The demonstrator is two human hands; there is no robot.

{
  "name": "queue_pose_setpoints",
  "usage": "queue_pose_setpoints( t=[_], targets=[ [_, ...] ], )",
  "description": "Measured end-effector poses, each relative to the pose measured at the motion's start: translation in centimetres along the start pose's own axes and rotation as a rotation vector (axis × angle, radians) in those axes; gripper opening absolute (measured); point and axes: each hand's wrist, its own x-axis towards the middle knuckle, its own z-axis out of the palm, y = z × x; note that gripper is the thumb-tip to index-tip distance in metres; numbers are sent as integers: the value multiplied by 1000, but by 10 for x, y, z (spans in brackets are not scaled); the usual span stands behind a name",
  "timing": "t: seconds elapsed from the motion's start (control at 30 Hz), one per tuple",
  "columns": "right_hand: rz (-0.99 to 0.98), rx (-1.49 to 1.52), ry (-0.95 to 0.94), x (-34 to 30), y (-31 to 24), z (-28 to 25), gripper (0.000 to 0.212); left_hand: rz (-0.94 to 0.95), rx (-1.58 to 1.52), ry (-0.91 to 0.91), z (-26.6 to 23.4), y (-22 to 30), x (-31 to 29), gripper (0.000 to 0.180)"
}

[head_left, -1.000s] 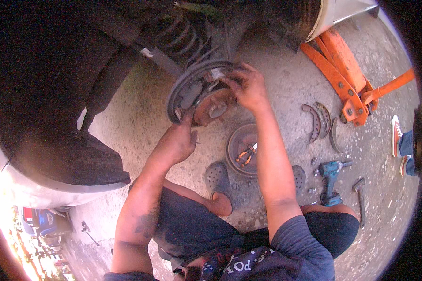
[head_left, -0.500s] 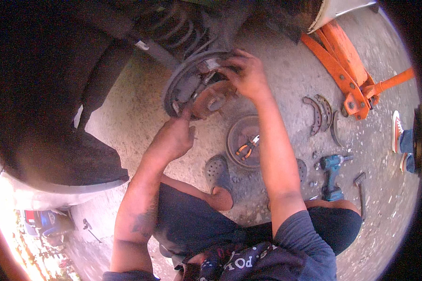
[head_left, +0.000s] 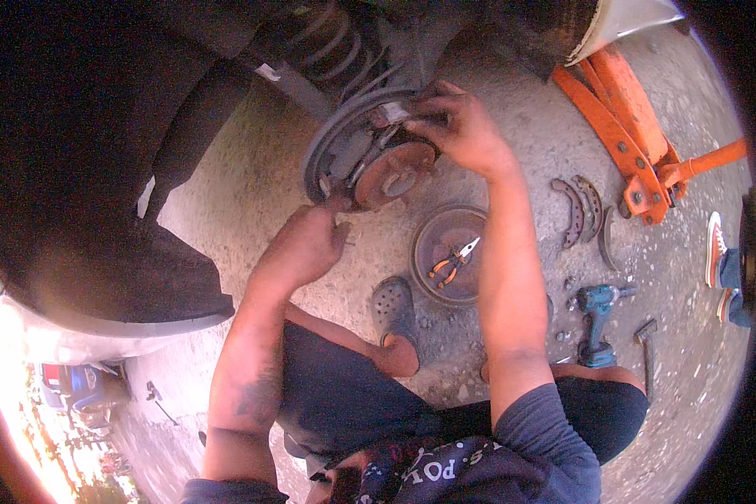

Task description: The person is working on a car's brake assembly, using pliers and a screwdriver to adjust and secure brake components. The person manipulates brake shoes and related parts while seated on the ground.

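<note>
Under the raised car, an exposed drum brake assembly point(head_left: 332, 164) shows a dark round backing plate and a rusty hub point(head_left: 397, 175) with a stub at its centre. My left hand point(head_left: 302, 248) grips at the assembly's lower left edge, its fingers curled and one fingertip pressed on the parts there. At the upper right edge my right hand point(head_left: 470, 134) has its fingers bent around the rim, beside a pale metal piece point(head_left: 395, 112). Exactly which small part lies under either set of fingertips is hidden.
Below sits a brake drum point(head_left: 424, 281) with orange-handled pliers point(head_left: 452, 267) in it. Curved brake shoes point(head_left: 592, 206) lie to the right, near an orange floor jack point(head_left: 626, 143). Closer are a teal cordless impact driver point(head_left: 596, 323) and a wrench point(head_left: 647, 349). Someone's shoes point(head_left: 716, 252) show far right.
The view has shifted, so the scene sits slightly farther right. My right hand has drawn back a little at the rim, uncovering more of the hub. My left hand stays at the lower edge.
</note>
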Motion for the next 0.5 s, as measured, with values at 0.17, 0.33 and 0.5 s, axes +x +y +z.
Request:
queue_pose_setpoints(
  t=[0.17, 0.33, 0.5],
  targets=[
    [65, 207, -36, 5, 12, -2, 56, 54, -401, 331, -24, 7, 1, 22],
    [276, 342, 159, 1, 13, 9, 77, 378, -206, 499, -49, 35, 63, 25],
    [130, 202, 396, -3, 9, 18, 78, 441, 55, 502, -39, 56, 159, 25]
  ],
)
